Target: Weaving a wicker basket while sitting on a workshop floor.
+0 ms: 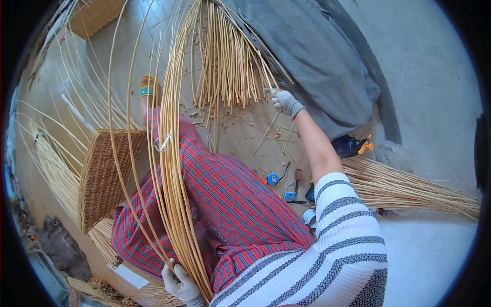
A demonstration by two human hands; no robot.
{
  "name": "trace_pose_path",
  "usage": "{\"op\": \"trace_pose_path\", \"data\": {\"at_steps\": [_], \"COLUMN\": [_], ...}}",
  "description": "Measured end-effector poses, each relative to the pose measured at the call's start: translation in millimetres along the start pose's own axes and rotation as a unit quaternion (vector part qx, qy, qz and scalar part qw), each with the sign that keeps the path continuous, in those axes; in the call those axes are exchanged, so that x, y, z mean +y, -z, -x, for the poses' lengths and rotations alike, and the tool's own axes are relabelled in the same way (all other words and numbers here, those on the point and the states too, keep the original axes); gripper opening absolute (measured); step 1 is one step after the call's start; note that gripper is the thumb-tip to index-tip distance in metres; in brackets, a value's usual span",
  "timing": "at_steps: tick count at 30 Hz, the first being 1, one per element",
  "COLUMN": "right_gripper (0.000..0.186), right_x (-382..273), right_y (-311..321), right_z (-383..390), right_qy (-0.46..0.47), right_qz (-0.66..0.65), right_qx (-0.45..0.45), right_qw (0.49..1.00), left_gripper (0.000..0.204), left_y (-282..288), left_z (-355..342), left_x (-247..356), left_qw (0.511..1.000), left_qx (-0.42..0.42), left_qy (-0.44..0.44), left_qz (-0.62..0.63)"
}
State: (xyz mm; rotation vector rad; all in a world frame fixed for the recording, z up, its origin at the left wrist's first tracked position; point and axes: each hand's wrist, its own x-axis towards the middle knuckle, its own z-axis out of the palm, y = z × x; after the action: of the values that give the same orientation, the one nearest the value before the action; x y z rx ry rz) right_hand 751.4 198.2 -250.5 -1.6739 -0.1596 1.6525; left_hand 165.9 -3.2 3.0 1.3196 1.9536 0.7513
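Observation:
My left hand (pixel 181 285), in a pale work glove, is closed low in the picture around the lower ends of long, thin canes (pixel 134 192) that bow up and away. Beside it a thick bundle of tan canes (pixel 174 174), tied with a white strip, lies along my lap. Out to the far right, my gloved right hand (pixel 284 101) is closed on a cane (pixel 266 69) at the edge of a second bundle of cane (pixel 230 61). That bundle's cut ends fan out over the floor.
A woven wicker panel (pixel 105 176) with long loose stakes stands at left. A grey cloth (pixel 312 61) covers something at far right. Near my right knee lie a blue tape measure (pixel 272 179), hand tools and a white cup (pixel 310 217). More canes (pixel 409 187) lie at right.

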Motion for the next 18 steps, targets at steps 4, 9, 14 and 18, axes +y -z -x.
{"op": "trace_pose_path", "data": {"at_steps": [4, 9, 14, 18], "right_gripper": [0.034, 0.034, 0.034, 0.033], "right_x": [5, 1, -5, -13], "right_y": [-3, 2, 10, 5], "right_z": [-9, -3, 8, 26], "right_qy": [-0.003, -0.009, -0.046, -0.038], "right_qz": [0.014, 0.024, -0.143, -0.099], "right_qx": [0.019, 0.029, -0.093, -0.053], "right_qw": [1.0, 0.999, 0.984, 0.993], "left_gripper": [0.02, 0.02, 0.024, 0.025], "left_y": [0, -1, 4, 6], "left_z": [1, 0, 1, 1], "left_x": [-1, -1, 3, -2], "left_qw": [1.0, 1.0, 0.999, 0.999], "left_qx": [-0.003, 0.001, -0.005, -0.015], "left_qy": [0.014, 0.001, 0.038, 0.041], "left_qz": [0.003, 0.0, -0.002, 0.007]}}
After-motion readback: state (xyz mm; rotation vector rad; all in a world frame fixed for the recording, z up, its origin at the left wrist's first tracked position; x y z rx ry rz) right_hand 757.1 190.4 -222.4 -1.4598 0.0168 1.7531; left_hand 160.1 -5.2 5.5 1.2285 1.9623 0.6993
